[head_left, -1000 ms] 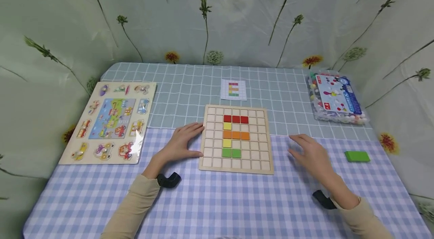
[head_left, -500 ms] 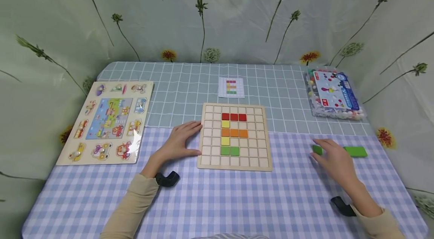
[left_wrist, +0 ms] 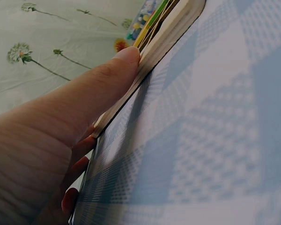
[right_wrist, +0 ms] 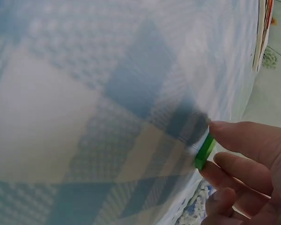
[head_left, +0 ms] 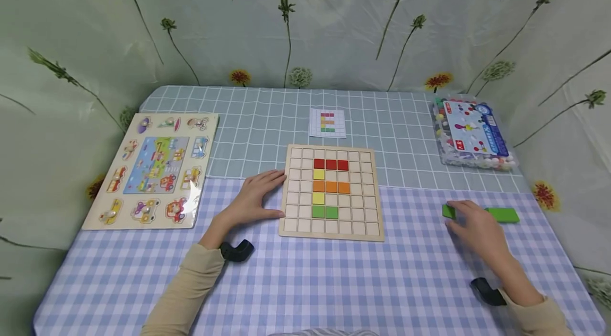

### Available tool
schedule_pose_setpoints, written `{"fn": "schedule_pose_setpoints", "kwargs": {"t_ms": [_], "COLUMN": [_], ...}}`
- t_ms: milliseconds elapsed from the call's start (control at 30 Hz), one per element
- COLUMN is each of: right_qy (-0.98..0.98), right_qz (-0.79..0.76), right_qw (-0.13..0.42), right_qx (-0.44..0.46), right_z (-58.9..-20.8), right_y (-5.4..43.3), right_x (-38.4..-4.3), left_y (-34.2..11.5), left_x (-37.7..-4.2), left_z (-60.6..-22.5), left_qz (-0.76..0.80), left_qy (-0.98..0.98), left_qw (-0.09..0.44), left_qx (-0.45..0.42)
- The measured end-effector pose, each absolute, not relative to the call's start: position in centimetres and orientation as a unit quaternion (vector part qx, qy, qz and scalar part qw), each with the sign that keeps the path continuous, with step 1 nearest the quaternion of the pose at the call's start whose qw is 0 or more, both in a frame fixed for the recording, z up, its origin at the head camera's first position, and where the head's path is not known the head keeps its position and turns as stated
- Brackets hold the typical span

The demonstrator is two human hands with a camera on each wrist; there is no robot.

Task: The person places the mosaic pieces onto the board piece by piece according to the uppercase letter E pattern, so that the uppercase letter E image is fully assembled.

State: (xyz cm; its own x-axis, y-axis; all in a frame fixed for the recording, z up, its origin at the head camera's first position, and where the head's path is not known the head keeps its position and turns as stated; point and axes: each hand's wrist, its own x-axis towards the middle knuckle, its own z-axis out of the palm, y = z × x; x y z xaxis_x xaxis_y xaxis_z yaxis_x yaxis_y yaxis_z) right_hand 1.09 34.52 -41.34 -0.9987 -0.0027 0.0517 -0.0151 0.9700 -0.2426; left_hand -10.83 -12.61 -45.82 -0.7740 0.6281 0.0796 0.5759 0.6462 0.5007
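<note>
A wooden grid board [head_left: 333, 233] lies in the middle of the table, with red, yellow, orange and green square tiles set in some cells. Along its left edge rests my left hand [head_left: 250, 199], fingers stretched out; the left wrist view shows the thumb [left_wrist: 100, 82] touching the board's side. To the right of the board, my right hand [head_left: 479, 230] pinches a small green tile [head_left: 448, 211] between thumb and fingertips, just over the cloth. In the right wrist view this green tile [right_wrist: 205, 151] stands tilted. Beside the knuckles lies a longer green piece [head_left: 503, 214], partly hidden.
A printed card [head_left: 327, 123] with a coloured tile pattern lies behind the board. At the left is a wooden peg puzzle [head_left: 202, 182] with vehicle pieces. A clear plastic box [head_left: 472, 134] of colourful parts sits at the back right. Checked cloth [head_left: 343, 283] covers the front.
My right hand has moved right, away from the board, to the green pieces, and a small green tile now shows at its fingertips. The left hand stays at the board's edge.
</note>
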Motion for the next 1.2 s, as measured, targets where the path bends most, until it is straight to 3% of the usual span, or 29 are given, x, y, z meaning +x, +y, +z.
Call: {"fn": "schedule_pose_setpoints", "kwargs": {"t_ms": [267, 600, 1200], "right_qy": [-0.991, -0.974, -0.943], "right_qz": [0.124, 0.138, 0.169], "right_qw": [0.042, 0.150, 0.171], "right_qx": [0.008, 0.095, 0.231], "right_z": [-41.4, -39.8, -40.3], "right_y": [34.1, 30.6, 24.3], "right_x": [0.7, 0.1, -1.9], "left_y": [-12.6, -12.6, -12.6], "left_x": [-10.9, -10.9, -10.7], "left_z": [-45.6, -45.6, -45.5], "left_qz": [0.253, 0.254, 0.254], "left_qy": [0.907, 0.906, 0.904], "left_qw": [0.046, 0.040, 0.036], "left_qx": [0.332, 0.337, 0.343]}}
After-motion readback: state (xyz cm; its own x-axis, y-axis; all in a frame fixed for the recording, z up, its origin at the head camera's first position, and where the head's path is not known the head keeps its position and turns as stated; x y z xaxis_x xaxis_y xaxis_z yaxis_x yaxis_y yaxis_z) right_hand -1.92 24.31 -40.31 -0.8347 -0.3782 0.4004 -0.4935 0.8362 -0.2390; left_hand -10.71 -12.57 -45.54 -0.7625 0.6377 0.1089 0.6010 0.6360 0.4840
